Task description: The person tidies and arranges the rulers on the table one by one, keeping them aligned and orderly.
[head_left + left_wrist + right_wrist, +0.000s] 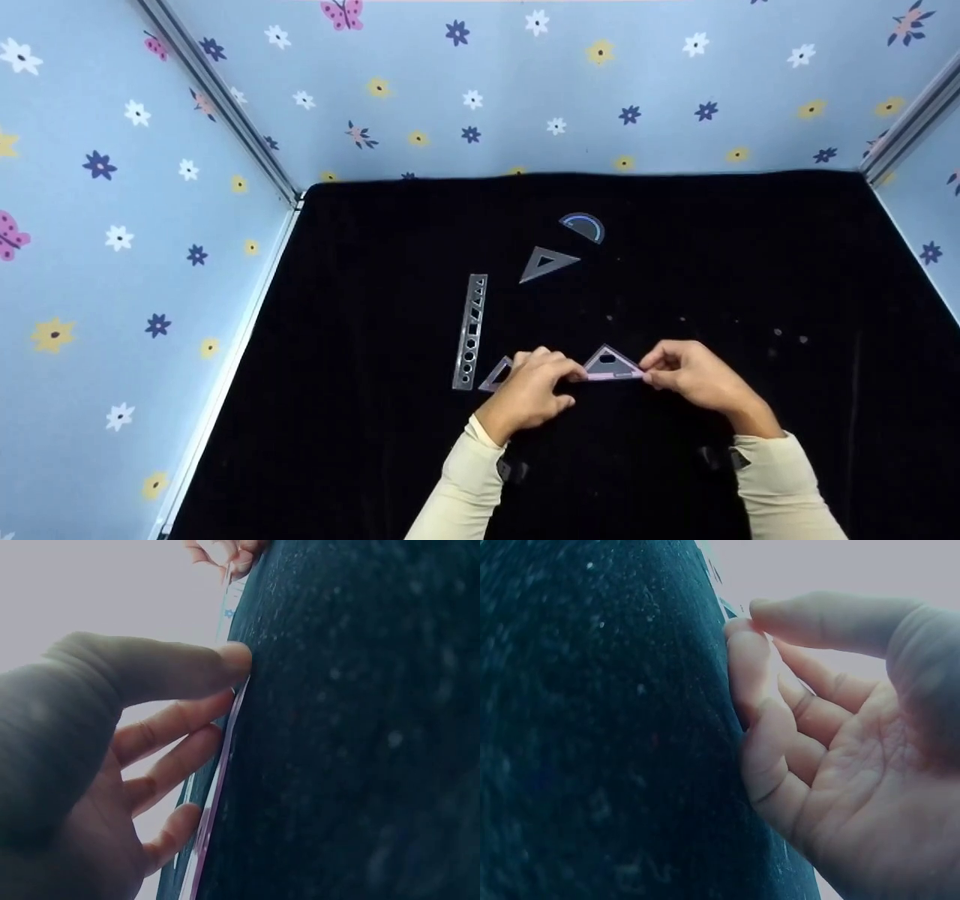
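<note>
OK so, going by the ruler [466, 334] on the worktop [360, 315]: first triangle [486, 385] is just right of its near end, partly hidden by the left hand [529, 386]. Further right of the ruler, about level with that end, there's the second triangle [619, 367] between the left hand and right hand [694, 375]. Right of the ruler's far end is the third triangle [564, 261], and the protractor [585, 228] is even further back and right.
</note>
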`<act>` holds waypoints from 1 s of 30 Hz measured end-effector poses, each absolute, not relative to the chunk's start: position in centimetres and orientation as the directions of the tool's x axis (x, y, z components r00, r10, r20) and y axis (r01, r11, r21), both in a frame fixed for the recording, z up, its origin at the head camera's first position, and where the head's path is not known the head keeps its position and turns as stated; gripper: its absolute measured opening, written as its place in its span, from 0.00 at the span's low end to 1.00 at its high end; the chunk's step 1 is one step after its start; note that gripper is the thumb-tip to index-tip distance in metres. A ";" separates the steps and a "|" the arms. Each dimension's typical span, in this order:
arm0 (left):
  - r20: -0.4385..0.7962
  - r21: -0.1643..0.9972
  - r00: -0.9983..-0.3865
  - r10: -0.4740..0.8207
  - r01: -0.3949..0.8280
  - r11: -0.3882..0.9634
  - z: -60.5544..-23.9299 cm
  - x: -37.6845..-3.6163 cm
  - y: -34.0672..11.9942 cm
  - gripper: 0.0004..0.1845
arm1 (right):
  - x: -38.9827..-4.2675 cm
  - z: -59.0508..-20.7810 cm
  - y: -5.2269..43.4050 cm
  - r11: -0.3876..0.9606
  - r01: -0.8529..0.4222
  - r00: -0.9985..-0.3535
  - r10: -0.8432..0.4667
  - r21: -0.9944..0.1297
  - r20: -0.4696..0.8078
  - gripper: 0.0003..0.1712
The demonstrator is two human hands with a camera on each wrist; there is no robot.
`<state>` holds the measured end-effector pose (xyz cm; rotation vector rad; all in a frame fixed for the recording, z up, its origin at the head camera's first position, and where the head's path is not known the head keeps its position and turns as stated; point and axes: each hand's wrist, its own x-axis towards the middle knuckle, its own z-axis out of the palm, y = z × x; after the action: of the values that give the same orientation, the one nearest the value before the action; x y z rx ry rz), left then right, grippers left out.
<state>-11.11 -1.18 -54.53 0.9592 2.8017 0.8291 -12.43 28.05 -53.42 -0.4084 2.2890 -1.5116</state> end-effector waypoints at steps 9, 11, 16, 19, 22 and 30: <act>0.134 0.478 -0.799 0.586 0.570 0.668 -54.4 -11.2 -0.7 0.19 | -12.3 -53.3 28.6 0.395 -0.050 -0.884 -0.445 -0.917 -0.144 0.09; 0.138 0.475 -0.797 0.588 0.574 0.667 -54.4 -11.2 -0.6 0.19 | -12.2 -53.2 28.7 0.396 -0.053 -0.884 -0.445 -0.917 -0.141 0.09; 0.145 0.479 -0.799 0.584 0.573 0.665 -54.5 -11.1 -0.4 0.16 | -12.0 -53.2 29.0 0.408 -0.060 -0.883 -0.448 -0.911 -0.143 0.08; 0.150 0.487 -0.804 0.575 0.566 0.665 -54.6 -11.0 -0.2 0.13 | -11.9 -53.2 28.9 0.414 -0.058 -0.876 -0.457 -0.908 -0.152 0.08; 0.163 0.491 -0.808 0.566 0.564 0.664 -54.7 -11.0 -0.1 0.10 | -11.8 -53.2 28.9 0.417 -0.062 -0.870 -0.467 -0.907 -0.156 0.07; 0.197 0.509 -0.816 0.543 0.558 0.655 -55.0 -10.9 -0.7 0.09 | -11.9 -53.3 28.3 0.441 -0.071 -0.859 -0.483 -0.895 -0.171 0.07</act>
<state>-10.87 -0.71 -54.98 0.9595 2.8818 0.9014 -11.90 28.27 -53.25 -0.4686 2.2946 -1.3961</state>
